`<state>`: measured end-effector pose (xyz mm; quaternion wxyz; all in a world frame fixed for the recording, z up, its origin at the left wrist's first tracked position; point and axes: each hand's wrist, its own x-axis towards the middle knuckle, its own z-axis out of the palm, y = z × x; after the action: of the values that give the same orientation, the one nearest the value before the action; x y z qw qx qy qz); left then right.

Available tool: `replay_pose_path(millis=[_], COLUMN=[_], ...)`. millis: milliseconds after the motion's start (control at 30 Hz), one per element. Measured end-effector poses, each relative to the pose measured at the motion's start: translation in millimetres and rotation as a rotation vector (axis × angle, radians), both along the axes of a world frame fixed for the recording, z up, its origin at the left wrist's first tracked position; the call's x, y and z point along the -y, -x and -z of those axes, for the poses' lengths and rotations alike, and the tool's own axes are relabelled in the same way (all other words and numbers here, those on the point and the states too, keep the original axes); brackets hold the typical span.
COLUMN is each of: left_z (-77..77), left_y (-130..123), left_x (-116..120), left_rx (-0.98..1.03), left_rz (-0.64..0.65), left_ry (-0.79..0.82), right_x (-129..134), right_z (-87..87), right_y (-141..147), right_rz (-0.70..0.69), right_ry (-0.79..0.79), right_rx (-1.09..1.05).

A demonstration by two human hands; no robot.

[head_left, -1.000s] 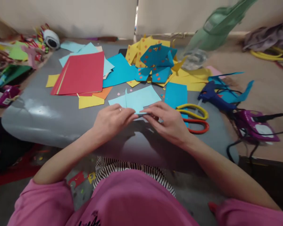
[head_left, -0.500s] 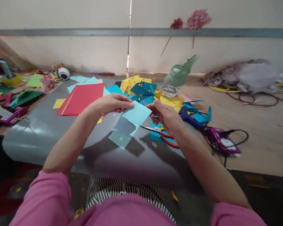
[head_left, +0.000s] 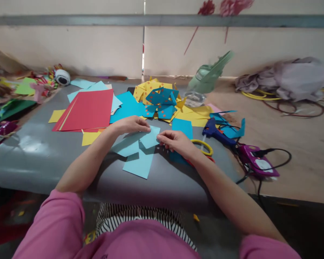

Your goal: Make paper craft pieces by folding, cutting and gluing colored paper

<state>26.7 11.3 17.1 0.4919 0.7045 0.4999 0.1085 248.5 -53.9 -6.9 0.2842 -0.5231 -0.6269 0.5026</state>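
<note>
Small light-blue paper [head_left: 150,138], up between my hands over the near middle of the grey tabletop [head_left: 51,147]! My left hand [head_left: 130,125] pinches its far edge, my right hand [head_left: 175,142] nips its right edge, fingers curled. Pale blue pieces [head_left: 139,165] lie beneath and to the left. Just right, the scissors [head_left: 206,146] sit partly covered by my right wrist, with a darker blue sheet [head_left: 182,126] beside them. Straight beyond, the dotted folded shapes [head_left: 162,99] block the far middle; red sheets [head_left: 89,109] fill the left. Farther right, it's the blue glue gun [head_left: 217,131], its cords crowding a purple box [head_left: 256,162]; green bottle [head_left: 205,79] at the far side.
</note>
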Motion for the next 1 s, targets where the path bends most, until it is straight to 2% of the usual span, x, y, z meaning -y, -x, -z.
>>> replay_pose_path(millis=[133, 367, 500, 667, 833, 1000], left_z=[5.9, -1.0, -1.1, 2.9, 0.5, -1.2], left_y=[7.0, 2.6, -1.9, -0.8, -1.0, -5.3], left_x=[-0.9, 10.1, 14.3, 13.9, 15.1, 19.9], left_rx=[-0.067, -0.143, -0.155, -0.097, -0.11, -0.143], left_rz=[0.122, 0.213, 0.215, 0.205, 0.204, 0.216], left_ry=[-0.002, -0.068, -0.097, -0.071, -0.048, -0.045], right_x=[8.1, 10.2, 10.1, 11.1, 10.2, 12.6], right_z=[-1.4, 3.6, 6.0, 1.9, 1.1, 0.3], right_y=[4.2, 10.0, 10.2, 10.3, 9.8, 11.5], right_rz=[-0.031, -0.003, -0.017, -0.054, -0.064, -0.058], right_ry=[0.022, -0.015, -0.044, -0.041, -0.037, -0.183], right_rx=[0.078, 0.13, 0.149, 0.134, 0.111, 0.205])
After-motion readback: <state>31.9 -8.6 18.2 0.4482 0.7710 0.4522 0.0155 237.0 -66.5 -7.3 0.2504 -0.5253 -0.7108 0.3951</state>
